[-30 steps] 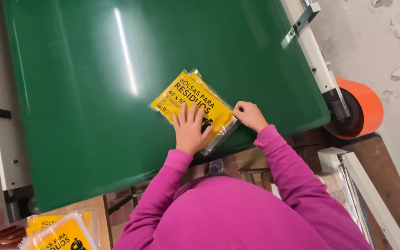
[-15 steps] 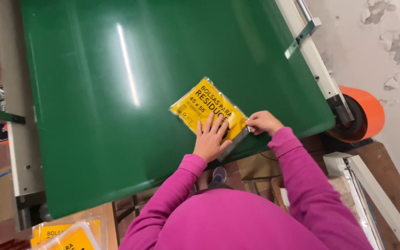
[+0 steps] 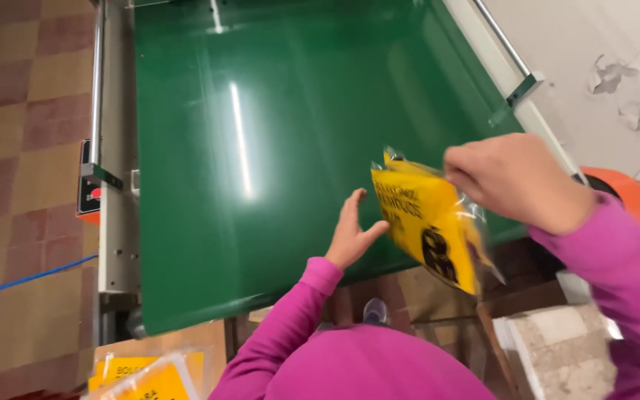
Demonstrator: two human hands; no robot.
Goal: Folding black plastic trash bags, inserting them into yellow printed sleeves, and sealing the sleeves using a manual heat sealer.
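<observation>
Yellow packet lifted off the belt, pinched at one edge.

Right hand (image 3: 516, 181) grips the top edge of the yellow plastic-wrapped packet (image 3: 427, 226); it hangs tilted, looks light, floppy and slick. Left hand (image 3: 351, 233) is open and empty beside it, above the green belt (image 3: 261, 148).

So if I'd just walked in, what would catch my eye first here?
Probably the bright yellow packet in clear wrap, lifted off the belt by the right hand at the right of the picture. Behind it the wide, shiny green belt fills most of the view, with the open left hand hovering over its near edge. An orange roll peeks out at far right.
</observation>
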